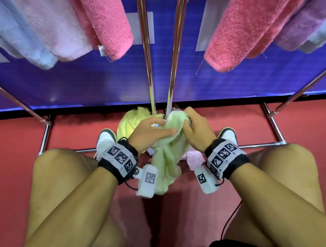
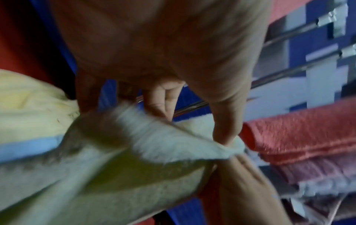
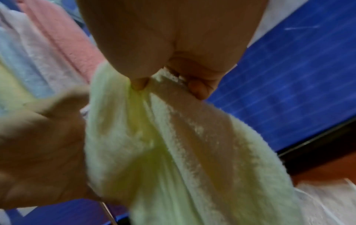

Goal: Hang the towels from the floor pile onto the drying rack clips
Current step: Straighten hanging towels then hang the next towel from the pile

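Note:
A light green towel [image 1: 167,158] hangs between my two hands, low over the floor pile. My left hand [image 1: 155,131] pinches its upper edge with thumb and fingers; the left wrist view shows that hand [image 2: 192,126] on the towel [image 2: 115,167]. My right hand [image 1: 193,128] grips the same bunched edge just to the right, seen close in the right wrist view, the hand [image 3: 167,86] curled round the towel [image 3: 173,152]. Beneath lie a yellow towel [image 1: 131,122] and a pale pink towel [image 1: 194,159]. No rack clips are in view.
Two chrome rack poles [image 1: 148,66] rise right behind my hands. Pink towels [image 1: 107,24] and others in pale blue and purple hang overhead. Rack base bars [image 1: 273,126] lie on the red floor. My knees and white shoes [image 1: 105,141] flank the pile.

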The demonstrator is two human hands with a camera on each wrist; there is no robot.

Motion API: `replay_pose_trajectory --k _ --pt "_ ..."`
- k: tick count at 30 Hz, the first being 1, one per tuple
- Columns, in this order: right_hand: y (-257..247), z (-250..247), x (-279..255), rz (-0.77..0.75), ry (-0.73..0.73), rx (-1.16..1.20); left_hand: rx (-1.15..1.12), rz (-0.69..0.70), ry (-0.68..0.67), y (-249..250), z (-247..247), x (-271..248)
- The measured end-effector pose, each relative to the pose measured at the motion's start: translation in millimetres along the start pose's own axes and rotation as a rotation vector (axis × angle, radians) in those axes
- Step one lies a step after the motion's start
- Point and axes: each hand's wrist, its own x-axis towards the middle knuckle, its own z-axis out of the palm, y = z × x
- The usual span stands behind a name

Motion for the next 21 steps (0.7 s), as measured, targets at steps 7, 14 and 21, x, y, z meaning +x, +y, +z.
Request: replay_pose_trajectory --k 7,14,21 --pt "-1.7 5.3 -10.8 -0.055 -0.153 -0.047 0.172 0.113 -0.210 -11.5 9.5 -4.9" --pt "0.8 -0.6 -4.1 -0.149 -0.004 -0.103 0.175 0.307 -0.023 -6.8 0.7 5.2" --pt "20.8 0.3 3.0 0.220 -0.361 -0.373 -0.236 0.239 0.075 4.7 -6.4 5.7"
